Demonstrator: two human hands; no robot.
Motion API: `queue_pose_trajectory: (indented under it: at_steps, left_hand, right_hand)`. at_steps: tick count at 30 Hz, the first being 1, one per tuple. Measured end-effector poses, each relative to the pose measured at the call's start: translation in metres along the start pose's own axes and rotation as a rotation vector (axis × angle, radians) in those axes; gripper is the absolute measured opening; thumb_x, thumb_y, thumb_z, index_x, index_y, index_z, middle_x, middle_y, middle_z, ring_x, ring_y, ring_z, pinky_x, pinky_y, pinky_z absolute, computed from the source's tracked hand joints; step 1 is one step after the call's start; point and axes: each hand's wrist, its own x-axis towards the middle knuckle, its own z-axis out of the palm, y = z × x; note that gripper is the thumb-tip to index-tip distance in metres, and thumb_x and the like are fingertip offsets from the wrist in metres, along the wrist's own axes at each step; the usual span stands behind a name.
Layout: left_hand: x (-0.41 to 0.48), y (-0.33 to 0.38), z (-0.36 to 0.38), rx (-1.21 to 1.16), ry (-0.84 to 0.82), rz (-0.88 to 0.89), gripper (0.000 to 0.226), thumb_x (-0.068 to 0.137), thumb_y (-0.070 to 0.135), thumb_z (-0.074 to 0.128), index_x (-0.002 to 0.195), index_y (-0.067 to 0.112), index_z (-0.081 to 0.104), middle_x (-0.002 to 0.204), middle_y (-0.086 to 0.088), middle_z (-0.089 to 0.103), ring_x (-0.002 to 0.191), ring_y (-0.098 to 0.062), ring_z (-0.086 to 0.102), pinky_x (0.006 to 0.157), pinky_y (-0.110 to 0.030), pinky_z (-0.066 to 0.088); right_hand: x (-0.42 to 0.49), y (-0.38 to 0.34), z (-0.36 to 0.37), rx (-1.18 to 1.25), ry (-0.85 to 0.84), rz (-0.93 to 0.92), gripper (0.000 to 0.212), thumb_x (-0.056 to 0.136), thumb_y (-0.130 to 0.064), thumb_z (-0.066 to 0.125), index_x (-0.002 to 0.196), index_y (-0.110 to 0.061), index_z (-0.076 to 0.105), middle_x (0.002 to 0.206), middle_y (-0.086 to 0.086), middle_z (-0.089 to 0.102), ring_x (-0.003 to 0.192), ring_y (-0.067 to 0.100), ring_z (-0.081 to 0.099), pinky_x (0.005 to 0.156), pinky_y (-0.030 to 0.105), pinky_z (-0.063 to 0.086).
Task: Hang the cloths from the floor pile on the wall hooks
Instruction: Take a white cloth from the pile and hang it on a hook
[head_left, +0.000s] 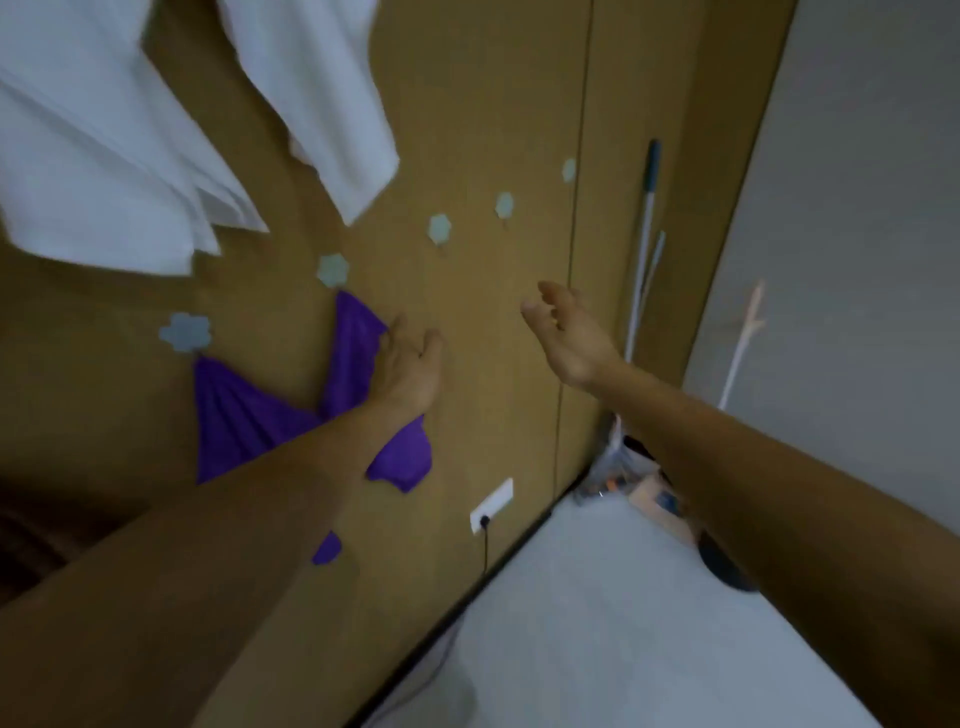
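A purple cloth (244, 415) hangs on the brown wooden wall from two flower-shaped grey hooks (185, 331), the second hook (332, 270) up to the right. My left hand (405, 369) lies on the cloth's right part below that hook; whether its fingers pinch the fabric is hidden. My right hand (566, 332) hovers open in front of the wall, holding nothing. Three bare hooks (439, 227) continue up to the right. Two white cloths (93, 156) hang at the upper left. The floor pile is out of view.
A wall socket (491, 505) with a black cable sits low on the wall. A mop with a long pale handle (641, 249) leans in the corner above some clutter (628, 478). A pale floor (597, 623) spreads at the lower right.
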Motion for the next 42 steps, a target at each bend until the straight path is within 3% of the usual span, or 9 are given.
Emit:
queue_pose_trajectory:
  at_steps: [4,8,10,13,18,22,30,35,42]
  left_hand:
    - [-0.058,0.012,0.087,0.037,-0.292,0.01,0.063,0.099,0.044,0.033,0.151,0.012,0.021,0.157,-0.012,0.021,0.141,-0.026,0.028,0.116,-0.034,0.023]
    - [-0.131,0.032,0.172,0.078,-0.59,0.09,0.057,0.096,0.042,0.039,0.14,0.006,0.036,0.145,-0.019,0.039,0.129,-0.034,0.043,0.107,-0.042,0.037]
    - [-0.17,0.043,0.216,0.108,-0.711,0.135,0.055,0.096,0.043,0.041,0.139,0.008,0.037,0.143,-0.017,0.041,0.127,-0.034,0.044,0.104,-0.044,0.038]
    - [-0.237,0.058,0.28,0.192,-0.878,0.175,0.064,0.097,0.047,0.038,0.15,0.015,0.023,0.155,-0.012,0.026,0.137,-0.031,0.033,0.11,-0.041,0.031]
    - [-0.365,0.066,0.372,0.262,-1.09,0.192,0.066,0.096,0.044,0.042,0.151,0.016,0.02,0.156,-0.011,0.023,0.139,-0.03,0.03,0.11,-0.039,0.028]
    - [-0.453,0.044,0.436,0.361,-1.247,0.182,0.065,0.096,0.042,0.043,0.151,0.015,0.02,0.155,-0.012,0.023,0.139,-0.029,0.03,0.111,-0.037,0.028]
    - [-0.576,-0.061,0.581,0.457,-1.411,0.198,0.057,0.093,0.037,0.049,0.143,0.015,0.035,0.142,-0.014,0.043,0.13,-0.032,0.043,0.102,-0.035,0.036]
    - [-0.641,-0.158,0.682,0.545,-1.491,0.211,0.06,0.094,0.041,0.046,0.148,0.021,0.028,0.148,-0.01,0.036,0.133,-0.03,0.038,0.105,-0.037,0.032]
    - [-0.696,-0.26,0.775,0.494,-1.46,0.21,0.051,0.095,0.035,0.048,0.142,0.018,0.039,0.142,-0.009,0.041,0.127,-0.027,0.043,0.099,-0.035,0.036]
  right_hand:
    - [-0.082,0.074,-0.018,-0.112,-0.004,0.184,0.057,0.099,-0.051,0.037,0.142,-0.013,0.043,0.142,0.015,0.041,0.128,0.031,0.045,0.11,0.038,0.033]
    - [-0.17,0.145,-0.05,-0.206,-0.017,0.384,0.056,0.098,-0.054,0.037,0.138,-0.016,0.047,0.139,0.013,0.044,0.128,0.033,0.043,0.109,0.046,0.034]
    - [-0.22,0.18,-0.072,-0.216,0.016,0.485,0.052,0.097,-0.052,0.039,0.135,-0.018,0.05,0.138,0.013,0.047,0.125,0.033,0.046,0.105,0.041,0.038]
    - [-0.306,0.23,-0.105,-0.236,0.063,0.634,0.046,0.098,-0.049,0.042,0.131,-0.019,0.054,0.136,0.012,0.048,0.12,0.031,0.048,0.094,0.033,0.035]
    - [-0.446,0.314,-0.143,-0.258,0.052,0.915,0.051,0.098,-0.046,0.046,0.139,-0.016,0.048,0.143,0.015,0.043,0.128,0.035,0.043,0.108,0.042,0.035]
    - [-0.546,0.375,-0.143,-0.184,0.003,1.119,0.051,0.095,-0.042,0.052,0.139,-0.016,0.048,0.141,0.014,0.043,0.122,0.034,0.049,0.105,0.04,0.04]
    - [-0.711,0.518,-0.061,-0.071,-0.068,1.417,0.048,0.095,-0.041,0.052,0.136,-0.017,0.048,0.131,0.01,0.05,0.115,0.029,0.055,0.096,0.037,0.046]
    - [-0.79,0.609,0.033,0.007,-0.055,1.565,0.046,0.095,-0.038,0.052,0.136,-0.018,0.049,0.132,0.009,0.051,0.115,0.027,0.056,0.096,0.037,0.046]
    - [-0.852,0.712,0.149,-0.016,-0.035,1.715,0.041,0.095,-0.036,0.044,0.129,-0.015,0.055,0.128,0.008,0.057,0.114,0.028,0.056,0.09,0.034,0.043]
